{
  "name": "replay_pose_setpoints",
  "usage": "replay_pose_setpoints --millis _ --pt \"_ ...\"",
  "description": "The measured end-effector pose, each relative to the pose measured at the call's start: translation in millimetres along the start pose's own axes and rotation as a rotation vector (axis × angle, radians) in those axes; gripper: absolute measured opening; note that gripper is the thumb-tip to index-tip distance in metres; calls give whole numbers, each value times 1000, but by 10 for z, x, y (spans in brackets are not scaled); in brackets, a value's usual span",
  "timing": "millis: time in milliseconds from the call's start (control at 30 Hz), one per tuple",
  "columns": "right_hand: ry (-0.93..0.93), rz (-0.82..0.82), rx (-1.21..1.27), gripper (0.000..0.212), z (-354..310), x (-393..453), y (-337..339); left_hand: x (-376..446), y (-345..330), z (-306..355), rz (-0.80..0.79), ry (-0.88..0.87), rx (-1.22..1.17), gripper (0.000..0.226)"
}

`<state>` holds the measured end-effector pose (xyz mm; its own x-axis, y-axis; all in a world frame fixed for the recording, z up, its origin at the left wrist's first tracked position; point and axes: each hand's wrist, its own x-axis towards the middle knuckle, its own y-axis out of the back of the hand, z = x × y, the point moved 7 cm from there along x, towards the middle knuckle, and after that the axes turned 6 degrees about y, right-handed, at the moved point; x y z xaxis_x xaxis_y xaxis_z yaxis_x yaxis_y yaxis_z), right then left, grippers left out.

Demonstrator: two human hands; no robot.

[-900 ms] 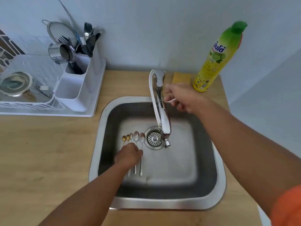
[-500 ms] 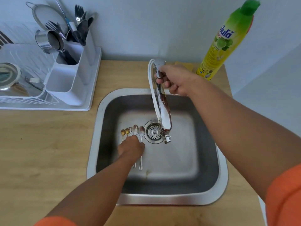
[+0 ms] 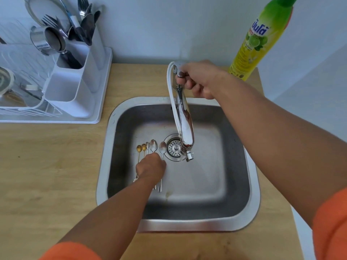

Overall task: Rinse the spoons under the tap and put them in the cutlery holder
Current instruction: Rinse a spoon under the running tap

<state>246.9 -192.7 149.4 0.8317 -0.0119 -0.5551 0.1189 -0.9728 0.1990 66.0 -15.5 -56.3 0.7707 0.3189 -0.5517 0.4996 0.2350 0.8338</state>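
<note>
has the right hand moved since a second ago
Yes. The right hand was beside the tap, near the yellow sponge; it now sits further left, at the top of the tap, fingers curled round the handle.

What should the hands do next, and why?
Probably the right hand should turn on the tap: it already grips the tap's handle, no water shows, and the left hand is down on the spoons in the sink, which have yet to be rinsed.

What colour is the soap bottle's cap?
Green, on the yellow soap bottle, seen from the head camera.
</note>
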Motion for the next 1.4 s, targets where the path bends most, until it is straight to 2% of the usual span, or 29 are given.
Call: replay_pose_setpoints --millis 167,233,300,400,533,633,733,900,1133,1233,1400 --pt "161 152 -95 19 56 -187 288 -90 -55 71 -110 -14 -74 25" --pt "210 247 -125 20 295 -316 466 -126 -144 65 -241 22 -280 29" --pt "202 298 -163 22 679 -471 592 -185 -246 88 -411 80 -600 30" --pt "63 200 -215 23 1424 -719 523 -335 -317 74 -614 219 -879 23" --pt "-138 -61 -312 28 2250 -1014 109 -477 -371 128 -727 252 -1039 23" --pt "-251 -204 -355 36 2516 -1117 -130 -555 -427 216 -721 237 -1152 20" --pt "-285 -312 -277 36 2580 -1148 -310 -608 -469 272 -681 232 -1245 14" --pt "-206 -238 -195 14 2572 -1114 -342 -637 -463 285 -656 222 -1306 16" --pt "-174 -235 -184 16 2719 -1184 -248 -506 -227 227 -499 188 -1339 25" --pt "-167 -231 -160 14 2763 -1195 -229 -506 -224 267 -484 167 -1335 26" --pt "-99 -177 -190 12 2663 -1039 -265 -551 -288 384 -520 227 -1476 26"
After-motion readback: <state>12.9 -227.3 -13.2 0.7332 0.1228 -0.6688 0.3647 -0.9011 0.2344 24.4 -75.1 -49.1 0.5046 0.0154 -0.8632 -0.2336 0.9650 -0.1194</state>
